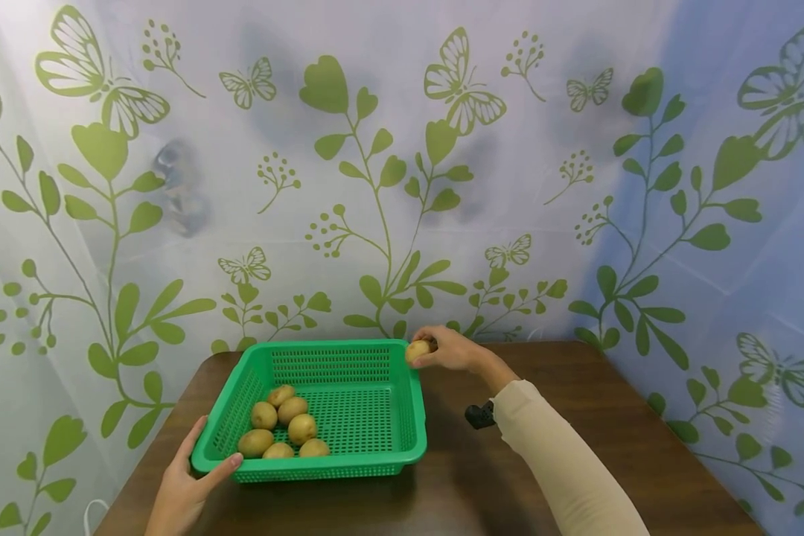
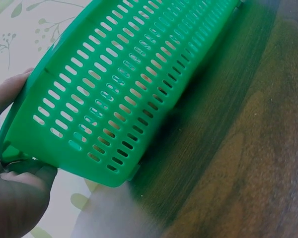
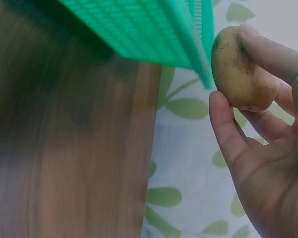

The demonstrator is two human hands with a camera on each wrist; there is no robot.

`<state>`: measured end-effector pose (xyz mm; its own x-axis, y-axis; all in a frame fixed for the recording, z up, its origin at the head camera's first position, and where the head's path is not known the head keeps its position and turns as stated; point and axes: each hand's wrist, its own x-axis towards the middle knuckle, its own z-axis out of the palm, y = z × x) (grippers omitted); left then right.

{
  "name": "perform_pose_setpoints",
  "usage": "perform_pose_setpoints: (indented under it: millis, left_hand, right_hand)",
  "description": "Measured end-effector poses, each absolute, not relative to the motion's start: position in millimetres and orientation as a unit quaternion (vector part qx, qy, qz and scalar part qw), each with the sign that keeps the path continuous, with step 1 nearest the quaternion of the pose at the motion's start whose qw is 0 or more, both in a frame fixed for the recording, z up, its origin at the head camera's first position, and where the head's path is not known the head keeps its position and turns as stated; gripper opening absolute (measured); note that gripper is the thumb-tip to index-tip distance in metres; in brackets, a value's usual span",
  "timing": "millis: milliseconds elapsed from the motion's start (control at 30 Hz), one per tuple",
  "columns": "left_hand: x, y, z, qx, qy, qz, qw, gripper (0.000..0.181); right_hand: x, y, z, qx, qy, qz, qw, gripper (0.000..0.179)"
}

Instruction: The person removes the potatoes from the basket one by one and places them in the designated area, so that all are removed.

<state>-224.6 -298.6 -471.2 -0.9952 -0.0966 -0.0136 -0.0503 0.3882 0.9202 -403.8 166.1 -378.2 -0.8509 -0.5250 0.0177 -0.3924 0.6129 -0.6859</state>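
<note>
A green plastic basket (image 1: pixel 321 467) with slotted walls stands on the table, and several potatoes (image 1: pixel 293 409) lie together in its left half. My left hand (image 1: pixel 184 482) grips the rim at the near left corner; in the left wrist view the thumb and fingers (image 2: pixel 12 91) lie on either side of that corner. Just above the far right corner, my right hand (image 1: pixel 450 348) holds a single potato (image 3: pixel 242 72) between thumb and fingers. In the right wrist view this potato is yellowish brown with darker marks and appears right beside the basket's rim.
The brown wooden table (image 1: pixel 543 461) extends to the right of the basket. Behind it hangs a pale curtain (image 1: pixel 388 223) printed with green leaves and butterflies. A small black object (image 1: pixel 479 415) shows at the right sleeve's cuff.
</note>
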Motion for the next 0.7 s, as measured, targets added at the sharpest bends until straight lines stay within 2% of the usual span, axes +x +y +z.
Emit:
perform_pose_setpoints:
  millis: [433,700]
  left_hand:
    - [-225,-297,-470,0.051,-0.835,-0.548,0.014,0.106]
    - [-226,-297,-472,0.049,-0.834,-0.549,0.016,0.106]
  right_hand:
    - [-402,209,-397,-0.239,0.901,-0.353,0.075,0.035]
    - [-395,226,-417,-0.228,0.886,-0.39,0.107,0.036]
